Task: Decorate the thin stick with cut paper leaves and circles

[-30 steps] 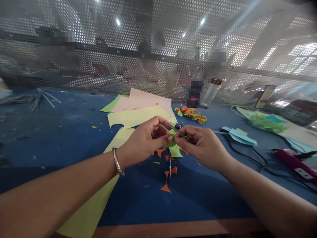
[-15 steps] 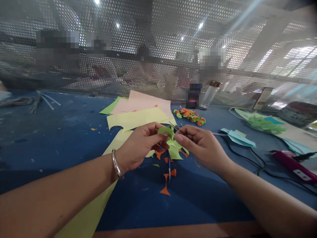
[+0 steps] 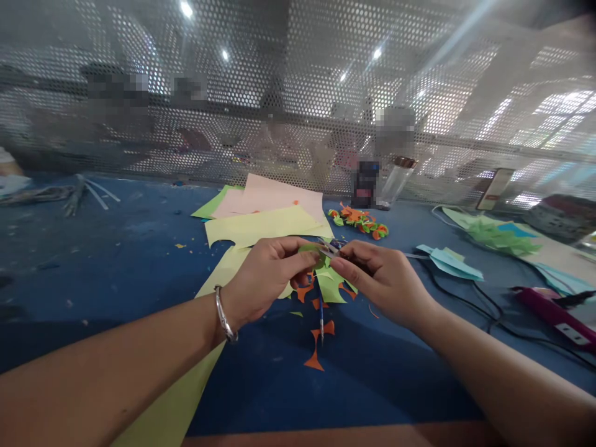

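Note:
My left hand (image 3: 267, 273), with a silver bangle at the wrist, pinches a small green paper piece (image 3: 309, 248) between thumb and fingers. Opposite it, my right hand (image 3: 372, 267) is closed around small scissors (image 3: 328, 249); their thin metal blades lie at the paper's right edge, and the handles are mostly hidden by my fingers. Beneath both hands lie light green paper scraps (image 3: 333, 288) and orange offcuts (image 3: 315, 359). A slim blue pen-like stick (image 3: 321, 320) points toward me among them.
Pink sheets (image 3: 279, 194) and a yellow sheet (image 3: 261, 226) lie beyond my hands. Behind them at right is a pile of curled orange and green paper bits (image 3: 358, 220). A purple power strip (image 3: 554, 315), cables and blue paper pieces (image 3: 451, 262) occupy the right side. A perforated metal screen (image 3: 298, 143) closes the back.
The scissors' blades have come apart and moved left onto the green paper. That paper, shown as a broad round face earlier, is now turned more edge-on.

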Available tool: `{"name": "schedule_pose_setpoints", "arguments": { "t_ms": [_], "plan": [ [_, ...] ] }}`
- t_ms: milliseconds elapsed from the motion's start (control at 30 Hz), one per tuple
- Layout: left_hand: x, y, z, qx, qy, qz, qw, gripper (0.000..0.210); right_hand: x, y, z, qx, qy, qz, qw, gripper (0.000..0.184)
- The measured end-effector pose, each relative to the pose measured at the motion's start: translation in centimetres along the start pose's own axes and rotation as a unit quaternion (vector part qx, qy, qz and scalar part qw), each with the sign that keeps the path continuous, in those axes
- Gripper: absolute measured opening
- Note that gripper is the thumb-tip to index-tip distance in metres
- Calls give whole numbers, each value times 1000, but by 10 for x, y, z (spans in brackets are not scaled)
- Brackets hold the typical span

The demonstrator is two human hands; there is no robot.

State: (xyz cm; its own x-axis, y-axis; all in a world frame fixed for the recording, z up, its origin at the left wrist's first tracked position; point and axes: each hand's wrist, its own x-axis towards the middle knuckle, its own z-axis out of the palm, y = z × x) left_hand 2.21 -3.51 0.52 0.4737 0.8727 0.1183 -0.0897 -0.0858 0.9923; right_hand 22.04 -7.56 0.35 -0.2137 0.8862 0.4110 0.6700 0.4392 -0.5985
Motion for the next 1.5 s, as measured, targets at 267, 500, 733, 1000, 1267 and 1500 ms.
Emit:
{"name": "schedule_pose_setpoints", "arguments": {
  "t_ms": [267, 500, 733, 1000, 1267, 1500],
  "plan": [
    [-1, 0, 1, -5, -27, -16, 999, 11, -1, -1, 1, -7, 7, -4, 1000, 38],
    [-3, 1, 1, 4, -18, -33, 999, 12, -2, -2, 1, -20, 1, 3, 1000, 37],
    [-4, 3, 2, 3, -15, -39, 999, 11, -2, -2, 2, -20, 1, 7, 1000, 37],
    [-4, 4, 4, -11, -21, -36, 999, 11, -2, -2, 2, -13, 5, -11, 1000, 38],
    [-3, 3, 3, 2, -20, -44, 999, 12, 1, 1, 0, -69, 33, 2, 997, 42],
    [6, -6, -7, 20, 72, -10, 997, 10, 9, 18, -1, -241, -74, 75, 965, 50]
  ]
}}
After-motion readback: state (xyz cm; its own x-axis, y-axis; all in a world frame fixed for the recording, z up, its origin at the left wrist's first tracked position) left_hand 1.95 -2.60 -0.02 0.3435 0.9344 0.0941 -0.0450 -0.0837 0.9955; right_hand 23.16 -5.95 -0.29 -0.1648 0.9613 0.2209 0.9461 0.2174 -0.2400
